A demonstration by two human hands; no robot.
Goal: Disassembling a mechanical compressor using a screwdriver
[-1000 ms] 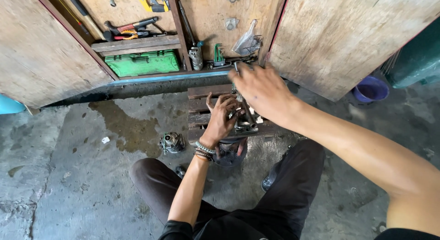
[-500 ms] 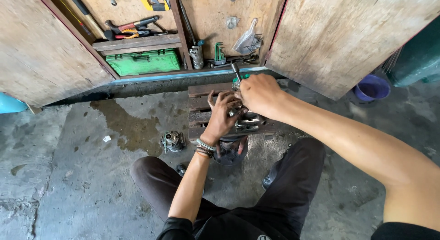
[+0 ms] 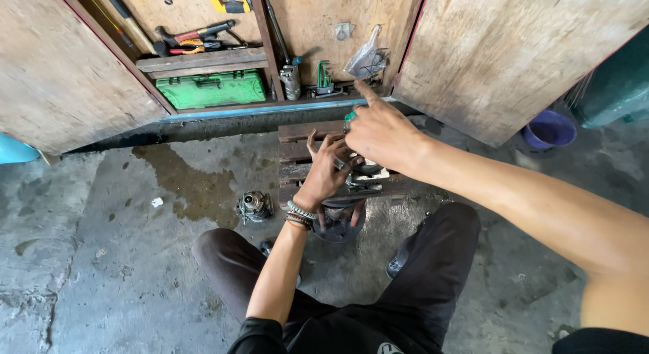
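I squat on a concrete floor over a low wooden pallet (image 3: pixel 297 151). My left hand (image 3: pixel 326 170), with beaded bracelets at the wrist, grips a grey metal mechanical part (image 3: pixel 368 178) that rests on the pallet. My right hand (image 3: pixel 378 132) is above the same part, closed on a tool with a green handle (image 3: pixel 349 117), index finger pointing up. The tool's tip is hidden by my hands. A dark round piece (image 3: pixel 338 225) lies below the pallet, between my knees.
An open wooden cabinet stands ahead, doors (image 3: pixel 61 70) swung wide. Inside are a green toolbox (image 3: pixel 211 89), pliers and a hammer on a shelf (image 3: pixel 196 37), hex keys (image 3: pixel 323 77) and a plastic bag (image 3: pixel 365 56). A small metal motor part (image 3: pixel 254 206) and a purple bucket (image 3: pixel 549 129) sit on the floor.
My right hand came down from the cabinet edge with the green-handled tool and now rests over the part beside my left hand. The left hand stayed on the part.
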